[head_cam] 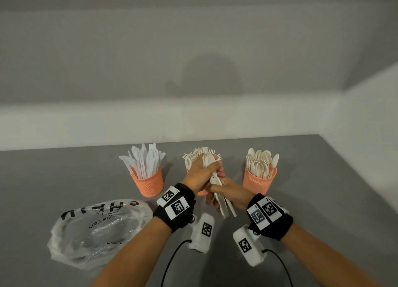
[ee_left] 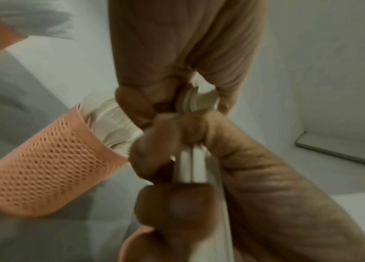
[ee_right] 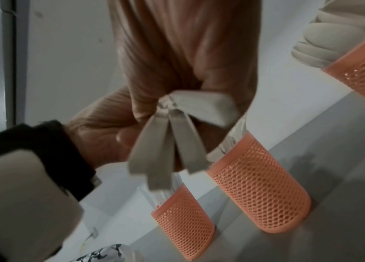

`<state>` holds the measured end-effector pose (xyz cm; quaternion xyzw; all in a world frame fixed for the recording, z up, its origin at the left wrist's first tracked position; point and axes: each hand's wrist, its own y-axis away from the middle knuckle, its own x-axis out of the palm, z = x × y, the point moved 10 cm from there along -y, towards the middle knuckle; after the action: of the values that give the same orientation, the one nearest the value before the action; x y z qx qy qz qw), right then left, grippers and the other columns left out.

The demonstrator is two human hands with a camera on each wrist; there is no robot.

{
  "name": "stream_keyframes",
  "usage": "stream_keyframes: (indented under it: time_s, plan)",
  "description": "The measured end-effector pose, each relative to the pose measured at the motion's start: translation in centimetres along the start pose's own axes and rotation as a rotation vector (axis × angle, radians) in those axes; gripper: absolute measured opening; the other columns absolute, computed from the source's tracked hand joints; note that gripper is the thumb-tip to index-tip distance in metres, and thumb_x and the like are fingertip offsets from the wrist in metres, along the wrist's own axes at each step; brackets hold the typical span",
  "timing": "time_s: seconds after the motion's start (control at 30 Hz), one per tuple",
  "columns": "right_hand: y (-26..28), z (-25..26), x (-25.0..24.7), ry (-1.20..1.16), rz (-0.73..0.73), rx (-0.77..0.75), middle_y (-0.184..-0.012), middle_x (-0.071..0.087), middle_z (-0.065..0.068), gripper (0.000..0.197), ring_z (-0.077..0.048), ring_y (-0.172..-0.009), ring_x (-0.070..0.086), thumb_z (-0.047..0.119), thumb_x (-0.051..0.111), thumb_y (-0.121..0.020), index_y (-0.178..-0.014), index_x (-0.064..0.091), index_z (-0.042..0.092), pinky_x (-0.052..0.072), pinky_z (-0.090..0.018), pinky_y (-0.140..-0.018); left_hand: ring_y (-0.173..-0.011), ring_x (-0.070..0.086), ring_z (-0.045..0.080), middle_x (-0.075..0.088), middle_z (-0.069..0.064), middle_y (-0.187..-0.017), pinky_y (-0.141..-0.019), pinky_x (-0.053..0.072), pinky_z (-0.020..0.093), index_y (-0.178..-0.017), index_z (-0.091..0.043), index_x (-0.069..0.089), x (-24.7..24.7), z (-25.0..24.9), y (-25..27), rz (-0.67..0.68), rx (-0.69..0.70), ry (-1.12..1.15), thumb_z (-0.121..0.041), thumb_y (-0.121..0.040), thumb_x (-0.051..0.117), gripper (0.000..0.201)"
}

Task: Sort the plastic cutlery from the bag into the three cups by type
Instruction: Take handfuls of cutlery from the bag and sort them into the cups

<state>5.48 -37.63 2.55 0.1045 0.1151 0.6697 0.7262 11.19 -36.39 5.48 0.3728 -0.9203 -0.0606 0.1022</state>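
Both hands, left hand (head_cam: 199,174) and right hand (head_cam: 228,193), grip one spoon bundle (head_cam: 217,189) over the worktop (head_cam: 323,200). Behind the grip: fork cup (head_cam: 201,192). Left of it: knife cup (head_cam: 148,182), then crumpled bag (head_cam: 97,230). Right: spoon cup (head_cam: 258,180).

Orange mesh-patterned cups (head_cam: 148,184) hold white cutlery (head_cam: 144,160) on a grey table (head_cam: 64,174).

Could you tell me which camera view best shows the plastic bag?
The head view: the whole plastic bag lies crumpled at the table's left, printed lettering visible. The right wrist view catches only a blurred corner at the bottom edge; the left wrist view misses it.
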Motion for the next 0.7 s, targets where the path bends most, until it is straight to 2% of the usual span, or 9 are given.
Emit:
stream_keyframes:
  time_s: [0.1,0.2,0.27,0.33,0.4,0.43,0.53,0.6,0.7]
  plan:
    - [0.1,-0.1,0.0,-0.043,0.034,-0.003,-0.066,0.061,-0.007,0.004,-0.014,-0.049,0.057,0.012,0.054,-0.091,-0.089,0.057,0.014,0.05,-0.024,-0.05,-0.054,0.065,0.012,0.057,0.009,-0.074,-0.054,0.057,0.025,-0.101,-0.007,0.05,0.0,0.2,-0.4,0.032,-0.02,0.081,-0.003,-0.095,0.039,0.013]
    - [-0.1,-0.4,0.2,-0.243,0.044,0.022,-0.05,0.05,0.0,0.009,-0.014,-0.047,0.053,0.02,0.056,-0.079,-0.077,0.052,0.012,0.052,-0.029,-0.057,-0.06,0.067,0.014,0.057,0.007,-0.072,-0.059,0.053,0.029,-0.097,-0.012,0.052,1.0,-0.2,-0.3,0.143,-0.014,0.043,-0.005,-0.097,0.037,0.016]
    - [-0.3,-0.1,0.1,-0.357,0.004,0.02,-0.042,0.042,0.003,0.016,-0.011,-0.039,0.044,0.021,0.05,-0.082,-0.068,0.048,0.013,0.048,-0.025,-0.051,-0.063,0.067,0.013,0.058,0.006,-0.074,-0.061,0.051,0.03,-0.098,-0.012,0.052,1.4,-0.4,-0.1,0.177,-0.008,-0.033,-0.006,-0.097,0.038,0.015]
    - [-0.6,-0.2,-0.5,-0.365,-0.106,0.023,-0.036,0.035,0.006,0.031,-0.007,-0.031,0.032,0.017,0.042,-0.091,-0.06,0.042,0.014,0.035,-0.018,-0.038,-0.066,0.065,0.013,0.061,0.009,-0.079,-0.062,0.053,0.023,-0.103,-0.007,0.051,1.1,-0.6,-0.4,0.135,0.0,-0.093,-0.009,-0.097,0.04,0.012]
    - [-0.7,0.0,-1.8,-0.322,-0.235,-0.025,-0.035,0.03,0.009,0.036,-0.004,-0.028,0.025,0.017,0.039,-0.095,-0.058,0.038,0.015,0.023,-0.014,-0.034,-0.072,0.061,0.016,0.06,0.012,-0.087,-0.063,0.051,0.021,-0.106,-0.004,0.051,0.0,-0.7,-1.1,0.028,0.047,-0.264,-0.017,-0.094,0.05,0.017]
    - [-0.7,0.1,-2.5,-0.297,-0.289,-0.06,-0.035,0.03,0.009,0.036,-0.004,-0.028,0.024,0.018,0.04,-0.096,-0.06,0.038,0.015,0.021,-0.013,-0.033,-0.071,0.058,0.017,0.059,0.01,-0.085,-0.063,0.049,0.022,-0.103,-0.006,0.052,-0.7,-0.9,-1.3,-0.04,0.082,-0.357,-0.02,-0.09,0.057,0.02]
    - [-0.5,-0.3,-4.2,-0.238,-0.37,-0.104,-0.04,0.033,0.009,0.029,-0.004,-0.031,0.025,0.026,0.039,-0.097,-0.07,0.043,0.016,0.02,-0.014,-0.035,-0.055,0.054,0.012,0.054,0.001,-0.068,-0.052,0.045,0.02,-0.085,-0.011,0.053,-2.0,-1.7,-0.8,-0.207,0.166,-0.441,-0.015,-0.08,0.07,0.018]
    - [-0.6,-1.1,-4.5,-0.247,-0.379,-0.067,-0.04,0.036,0.008,0.035,-0.006,-0.031,0.026,0.033,0.03,-0.097,-0.073,0.046,0.013,0.021,-0.015,-0.035,-0.039,0.053,0.006,0.054,0.003,-0.058,-0.042,0.044,0.017,-0.073,-0.01,0.052,-2.0,-1.6,-0.7,-0.223,0.164,-0.404,-0.005,-0.08,0.068,0.019]
    - [-0.4,-1.9,-5.3,-0.218,-0.473,-0.057,-0.037,0.039,0.007,0.054,-0.007,-0.028,0.031,0.043,0.018,-0.1,-0.075,0.048,0.006,0.023,-0.014,-0.032,-0.034,0.05,0.007,0.053,0.004,-0.05,-0.048,0.046,0.024,-0.064,-0.011,0.051,-1.4,-1.5,-0.5,-0.223,0.162,-0.391,0.0,-0.082,0.064,0.025]
